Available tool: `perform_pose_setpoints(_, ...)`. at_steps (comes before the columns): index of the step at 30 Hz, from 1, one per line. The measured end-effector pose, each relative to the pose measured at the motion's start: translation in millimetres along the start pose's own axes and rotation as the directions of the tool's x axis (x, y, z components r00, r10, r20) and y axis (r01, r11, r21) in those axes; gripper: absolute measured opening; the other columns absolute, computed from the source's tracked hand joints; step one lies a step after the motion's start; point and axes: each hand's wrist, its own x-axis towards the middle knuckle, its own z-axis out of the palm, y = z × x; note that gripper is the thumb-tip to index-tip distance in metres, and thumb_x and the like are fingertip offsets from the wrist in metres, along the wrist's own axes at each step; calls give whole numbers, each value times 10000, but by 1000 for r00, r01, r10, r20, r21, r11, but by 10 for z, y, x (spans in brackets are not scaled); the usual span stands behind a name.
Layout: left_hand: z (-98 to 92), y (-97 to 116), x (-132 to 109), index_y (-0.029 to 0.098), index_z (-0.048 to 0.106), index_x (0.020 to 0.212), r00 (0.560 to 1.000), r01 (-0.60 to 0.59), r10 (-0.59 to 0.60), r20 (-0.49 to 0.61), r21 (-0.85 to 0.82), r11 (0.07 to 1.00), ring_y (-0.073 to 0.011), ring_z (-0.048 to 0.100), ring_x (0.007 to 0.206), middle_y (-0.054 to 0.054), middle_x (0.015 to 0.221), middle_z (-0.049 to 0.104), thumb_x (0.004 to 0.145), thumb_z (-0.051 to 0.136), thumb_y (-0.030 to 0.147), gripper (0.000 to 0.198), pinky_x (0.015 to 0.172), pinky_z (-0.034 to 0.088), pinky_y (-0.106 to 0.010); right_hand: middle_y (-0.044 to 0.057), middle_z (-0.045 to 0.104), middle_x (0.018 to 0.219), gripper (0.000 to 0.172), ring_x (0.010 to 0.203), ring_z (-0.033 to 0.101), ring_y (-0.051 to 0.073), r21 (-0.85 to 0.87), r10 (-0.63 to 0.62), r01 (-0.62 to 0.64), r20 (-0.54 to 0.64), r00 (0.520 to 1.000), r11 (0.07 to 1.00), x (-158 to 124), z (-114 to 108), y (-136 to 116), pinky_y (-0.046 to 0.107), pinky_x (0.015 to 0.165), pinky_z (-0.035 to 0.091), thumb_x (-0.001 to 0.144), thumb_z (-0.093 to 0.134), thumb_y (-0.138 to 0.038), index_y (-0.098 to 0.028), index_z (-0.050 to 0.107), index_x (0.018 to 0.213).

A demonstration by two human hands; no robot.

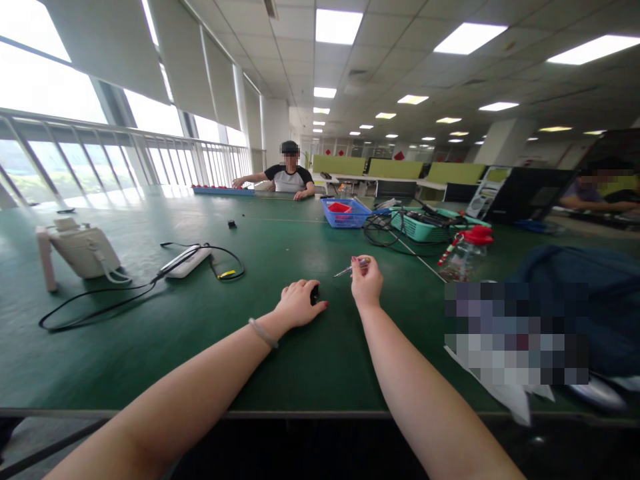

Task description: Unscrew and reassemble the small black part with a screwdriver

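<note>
On the green tabletop (270,373), my left hand (297,303) is closed around a small black object (315,294); most of it is hidden by the fingers, and its kind does not show. A little to the right, my right hand (367,285) grips a screwdriver (344,271) by its handle, just above the table. The thin metal shaft points left, toward the black object, with a gap between them.
A white power bank (187,261) with a black cable lies left, near a beige device (85,250). Blue (345,213) and green baskets (425,225), loose cables and a red-capped bottle (467,253) stand right. Dark fabric (590,293) lies front right. A person (289,173) sits opposite.
</note>
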Motion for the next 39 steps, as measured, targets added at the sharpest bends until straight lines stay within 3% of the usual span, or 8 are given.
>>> perform_pose_setpoints(5, 82, 245, -213, 264, 541, 1055, 999, -31, 30, -28, -30, 999, -290, 526, 1100, -88, 1103, 588, 784, 571, 318, 278, 971, 400, -464, 26, 658, 741, 326, 568, 584, 154, 5, 5, -5, -14, 1000, 1000, -1, -4, 16, 272, 588, 480, 860, 508, -515, -197, 578, 874)
perform_pose_setpoints(9, -54, 114, -471, 260, 524, 1011, 993, -119, 119, -1, -48, 992, -252, 521, 1087, -67, 1090, 582, 806, 500, 225, 209, 980, 402, -429, 25, 659, 730, 317, 563, 586, 153, 3, 24, -24, -24, 999, 1000, 2, -3, 8, 273, 588, 480, 856, 517, -506, -195, 579, 860)
perform_pose_setpoints(12, -280, -265, -667, 252, 511, 1028, 990, -131, 133, 40, -60, 990, -226, 532, 1056, -55, 1090, 582, 818, 479, 241, 213, 976, 415, -390, 27, 661, 730, 315, 564, 587, 154, 12, 27, -27, -20, 999, 1000, 3, -2, 7, 276, 591, 481, 852, 521, -503, -194, 582, 857)
perform_pose_setpoints(21, -1154, -1861, -988, 215, 564, 1019, 988, 151, -153, 16, 74, 986, -272, 571, 1039, -84, 1083, 640, 754, 531, 461, 363, 939, 436, -380, 29, 654, 713, 273, 582, 595, 167, 25, 57, -56, -39, 998, 998, -3, -12, 29, 284, 597, 482, 835, 534, -463, -195, 587, 833)
perform_pose_setpoints(27, -1461, -2429, -1225, 230, 524, 1185, 939, 340, -314, -142, 237, 910, -253, 587, 1035, -76, 1137, 652, 729, 544, 529, 545, 917, 431, -334, 29, 653, 704, 256, 588, 600, 173, 29, 67, -66, -24, 997, 997, -5, -10, 40, 285, 599, 480, 834, 526, -447, -198, 586, 826)
perform_pose_setpoints(30, -1439, -2558, -1353, 252, 533, 1181, 893, 449, -424, -150, 256, 856, -262, 626, 954, -59, 1017, 701, 700, 554, 562, 573, 839, 457, -322, 31, 650, 701, 258, 594, 600, 177, 31, 74, -73, -35, 997, 997, 0, -1, 62, 287, 598, 480, 830, 523, -447, -197, 585, 822)
perform_pose_setpoints(33, -1405, -2585, -1417, 257, 534, 1172, 884, 467, -451, -122, 232, 853, -259, 641, 952, -54, 998, 717, 728, 522, 503, 508, 805, 463, -306, 28, 647, 697, 261, 601, 602, 179, 33, 81, -80, -39, 996, 996, 4, 9, 88, 288, 601, 482, 823, 522, -449, -197, 586, 827)
perform_pose_setpoints(39, -1596, -2361, -1327, 248, 462, 1309, 854, 518, -487, -183, 213, 828, -221, 636, 981, -58, 1157, 677, 833, 384, 370, 497, 821, 448, -286, 27, 651, 709, 258, 619, 608, 177, 31, 88, -87, -36, 995, 996, 3, 23, 116, 287, 618, 486, 827, 514, -442, -195, 588, 838)
